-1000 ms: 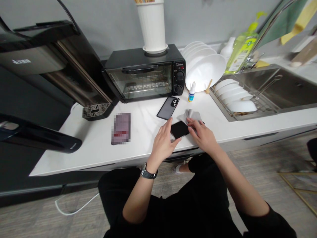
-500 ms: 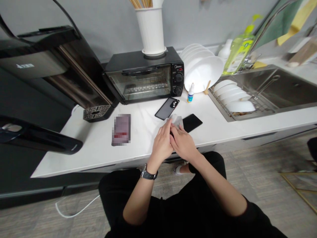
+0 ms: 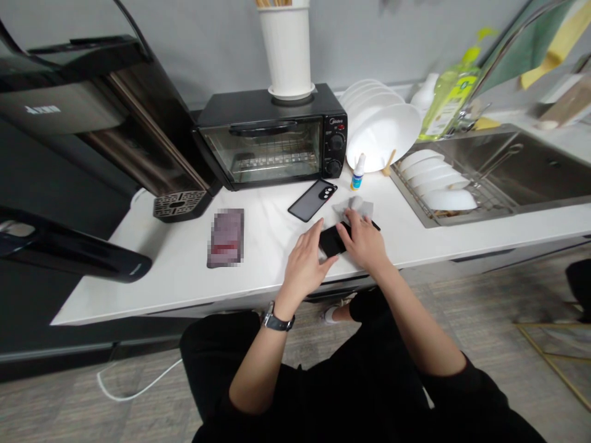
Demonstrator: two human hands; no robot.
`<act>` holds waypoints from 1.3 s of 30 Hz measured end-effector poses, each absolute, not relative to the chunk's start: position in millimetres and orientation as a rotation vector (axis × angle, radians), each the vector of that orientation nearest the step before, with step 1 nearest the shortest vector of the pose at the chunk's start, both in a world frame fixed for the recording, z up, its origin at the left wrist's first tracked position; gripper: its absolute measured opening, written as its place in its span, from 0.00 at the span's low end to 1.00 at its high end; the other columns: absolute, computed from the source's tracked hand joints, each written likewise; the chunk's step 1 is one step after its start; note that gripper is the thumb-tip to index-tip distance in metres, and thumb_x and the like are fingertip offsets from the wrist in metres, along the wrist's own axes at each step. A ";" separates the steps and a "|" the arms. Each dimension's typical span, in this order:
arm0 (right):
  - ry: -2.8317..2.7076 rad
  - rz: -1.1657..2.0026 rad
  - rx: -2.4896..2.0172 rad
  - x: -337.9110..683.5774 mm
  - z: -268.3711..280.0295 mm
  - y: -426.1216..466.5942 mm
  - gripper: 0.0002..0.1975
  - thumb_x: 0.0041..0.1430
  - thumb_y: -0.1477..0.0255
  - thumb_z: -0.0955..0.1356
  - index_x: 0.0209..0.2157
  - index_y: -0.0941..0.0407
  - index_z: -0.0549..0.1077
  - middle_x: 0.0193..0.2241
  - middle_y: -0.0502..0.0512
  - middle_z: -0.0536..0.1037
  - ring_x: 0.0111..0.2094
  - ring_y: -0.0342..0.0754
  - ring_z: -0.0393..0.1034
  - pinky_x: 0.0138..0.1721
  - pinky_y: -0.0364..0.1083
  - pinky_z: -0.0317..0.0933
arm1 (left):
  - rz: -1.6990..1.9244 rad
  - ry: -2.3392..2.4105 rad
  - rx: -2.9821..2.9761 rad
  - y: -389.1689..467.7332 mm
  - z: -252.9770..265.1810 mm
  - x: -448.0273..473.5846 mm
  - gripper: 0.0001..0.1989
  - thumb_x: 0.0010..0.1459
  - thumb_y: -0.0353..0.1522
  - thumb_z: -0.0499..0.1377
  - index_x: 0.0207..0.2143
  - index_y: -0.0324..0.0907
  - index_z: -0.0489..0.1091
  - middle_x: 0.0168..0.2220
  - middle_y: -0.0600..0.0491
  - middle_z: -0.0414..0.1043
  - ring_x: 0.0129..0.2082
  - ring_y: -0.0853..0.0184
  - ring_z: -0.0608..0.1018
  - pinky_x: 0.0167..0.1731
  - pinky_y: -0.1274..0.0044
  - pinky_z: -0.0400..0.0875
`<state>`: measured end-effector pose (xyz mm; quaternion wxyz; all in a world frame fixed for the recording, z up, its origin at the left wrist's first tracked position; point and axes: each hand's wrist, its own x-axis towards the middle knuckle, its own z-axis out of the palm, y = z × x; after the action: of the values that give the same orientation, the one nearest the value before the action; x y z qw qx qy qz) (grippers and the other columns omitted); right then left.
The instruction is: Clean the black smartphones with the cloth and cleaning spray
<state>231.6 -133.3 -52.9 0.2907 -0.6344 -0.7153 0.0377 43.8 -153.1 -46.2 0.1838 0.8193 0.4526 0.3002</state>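
A black smartphone (image 3: pixel 333 241) lies on the white counter near its front edge, its middle covered by my right hand. My left hand (image 3: pixel 303 257) braces the phone's left end, fingers along one edge and thumb at the near side. Over the phone's right part, my right hand (image 3: pixel 368 245) has its fingertips closed on a crumpled pale grey cloth (image 3: pixel 360 207). A dark-framed phone case (image 3: pixel 311 201) rests just behind my hands. A small white spray bottle (image 3: pixel 357 172) with a blue label stands behind the cloth.
A blurred-out purple packet (image 3: pixel 226 239) lies to the left. Behind are a toaster oven (image 3: pixel 272 151) and a rack of white plates (image 3: pixel 383 135). A black drinks machine (image 3: pixel 152 123) stands left; the sink (image 3: pixel 549 169) is at right, with bowls (image 3: pixel 427 172) on its drainer.
My hands, together before, have moved apart. The right hand went right with the cloth, and the phone's left part now shows between them. The view has shifted slightly.
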 end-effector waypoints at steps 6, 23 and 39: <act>-2.151 0.167 -1.453 185.6 -50.4 -160.1 0.29 0.76 0.65 0.54 0.68 0.69 0.62 0.68 0.71 0.66 0.70 0.59 0.60 0.72 0.60 0.52 | 0.900 1.243 2.296 -154.1 -45.4 42.8 0.40 0.65 0.23 0.54 0.75 0.44 0.41 0.74 0.42 0.55 0.71 0.57 0.64 0.70 0.60 0.62; -2.000 0.093 -1.728 245.4 -51.5 -133.8 0.27 0.76 0.64 0.56 0.67 0.64 0.67 0.67 0.68 0.67 0.71 0.61 0.59 0.71 0.65 0.53 | 0.864 1.303 2.301 -154.0 -47.4 43.9 0.49 0.62 0.36 0.67 0.75 0.47 0.41 0.73 0.42 0.57 0.70 0.53 0.65 0.68 0.60 0.63; -2.101 0.275 -1.504 243.5 -49.5 -180.9 0.26 0.77 0.65 0.55 0.69 0.55 0.65 0.69 0.57 0.65 0.72 0.54 0.57 0.72 0.63 0.53 | 0.857 1.307 2.304 -154.4 -45.1 43.7 0.46 0.63 0.36 0.66 0.75 0.45 0.42 0.72 0.42 0.57 0.70 0.52 0.65 0.68 0.58 0.64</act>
<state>243.5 -180.9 -49.5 0.2684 -0.5576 -0.7789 0.1018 43.7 -154.4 -45.1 0.1776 0.8144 0.4620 0.3029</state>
